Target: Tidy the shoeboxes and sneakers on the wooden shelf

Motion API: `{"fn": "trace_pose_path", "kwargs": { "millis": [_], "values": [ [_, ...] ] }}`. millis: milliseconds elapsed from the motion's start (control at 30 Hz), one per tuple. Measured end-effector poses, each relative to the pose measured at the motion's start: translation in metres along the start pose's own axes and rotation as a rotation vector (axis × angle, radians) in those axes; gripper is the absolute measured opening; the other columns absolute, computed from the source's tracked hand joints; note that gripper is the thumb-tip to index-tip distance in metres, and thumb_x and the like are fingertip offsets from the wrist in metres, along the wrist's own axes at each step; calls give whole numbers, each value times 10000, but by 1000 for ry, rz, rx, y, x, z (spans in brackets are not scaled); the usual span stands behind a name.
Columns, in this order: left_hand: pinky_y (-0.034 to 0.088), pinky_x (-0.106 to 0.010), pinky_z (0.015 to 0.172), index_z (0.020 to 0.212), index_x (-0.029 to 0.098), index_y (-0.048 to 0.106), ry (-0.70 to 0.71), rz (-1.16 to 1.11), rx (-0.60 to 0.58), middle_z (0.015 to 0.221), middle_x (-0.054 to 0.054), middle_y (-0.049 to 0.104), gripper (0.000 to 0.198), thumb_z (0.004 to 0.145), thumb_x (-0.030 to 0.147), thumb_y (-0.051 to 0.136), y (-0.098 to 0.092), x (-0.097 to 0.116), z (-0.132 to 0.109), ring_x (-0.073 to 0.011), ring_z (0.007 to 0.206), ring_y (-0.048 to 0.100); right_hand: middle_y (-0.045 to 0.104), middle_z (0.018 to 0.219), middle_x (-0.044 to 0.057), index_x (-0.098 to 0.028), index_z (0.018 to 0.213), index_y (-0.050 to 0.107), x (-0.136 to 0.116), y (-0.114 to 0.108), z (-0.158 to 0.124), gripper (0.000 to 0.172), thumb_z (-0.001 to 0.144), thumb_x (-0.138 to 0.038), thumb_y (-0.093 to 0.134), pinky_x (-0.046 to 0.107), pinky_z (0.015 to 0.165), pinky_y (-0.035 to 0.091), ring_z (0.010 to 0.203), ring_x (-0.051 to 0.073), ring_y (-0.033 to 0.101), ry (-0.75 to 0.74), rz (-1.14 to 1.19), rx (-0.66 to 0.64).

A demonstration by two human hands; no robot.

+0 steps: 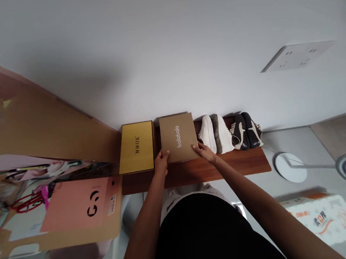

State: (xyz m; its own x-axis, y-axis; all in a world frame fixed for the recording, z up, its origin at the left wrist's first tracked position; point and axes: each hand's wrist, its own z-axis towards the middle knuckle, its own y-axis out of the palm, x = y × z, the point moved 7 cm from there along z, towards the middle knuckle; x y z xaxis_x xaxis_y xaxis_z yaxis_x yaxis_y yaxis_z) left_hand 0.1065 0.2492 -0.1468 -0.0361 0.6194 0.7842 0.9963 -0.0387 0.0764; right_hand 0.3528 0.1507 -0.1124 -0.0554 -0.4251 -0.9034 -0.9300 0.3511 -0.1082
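Flat brown cardboard box (178, 137) lies on the reddish wooden shelf (237, 164). My left hand (162, 161) grips its 7 o'clock corner and my right hand (205, 151) its 5 o'clock corner, a two-sided hold for squaring it. Flat yellow box (137, 147) just beside at 9 o'clock, white sneakers (214, 133) at 3.

Bare forearms (144, 226) – and a plain black garment (210, 233) – nothing patterned.

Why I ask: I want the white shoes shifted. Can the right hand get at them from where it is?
Probably yes. The right hand grips the brown box at its right edge, and the white shoes stand just beside it, nothing between; it must release the box first.
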Motion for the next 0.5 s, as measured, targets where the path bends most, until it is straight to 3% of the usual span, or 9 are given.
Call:
{"fn": "trace_pose_path", "kwargs": {
  "millis": [233,500],
  "values": [
    [548,-359,952,1319,240,634,75,34,36,1198,-78,731,599,760,366,809,-4,-7,15,-205,1102,681,718,1217,92,-190,1256,631,25,15,23,505,887,-533,588,430,1059,476,1161,252,651,9,-61,-47],
    [539,-368,964,1372,263,582,23,45,8,1196,-65,731,657,767,399,800,-1,-19,29,-202,1127,670,699,1258,76,-189,1302,592,43,16,39,455,920,-431,538,435,1072,455,1194,236,631,43,-200,-25]
  ]
}}
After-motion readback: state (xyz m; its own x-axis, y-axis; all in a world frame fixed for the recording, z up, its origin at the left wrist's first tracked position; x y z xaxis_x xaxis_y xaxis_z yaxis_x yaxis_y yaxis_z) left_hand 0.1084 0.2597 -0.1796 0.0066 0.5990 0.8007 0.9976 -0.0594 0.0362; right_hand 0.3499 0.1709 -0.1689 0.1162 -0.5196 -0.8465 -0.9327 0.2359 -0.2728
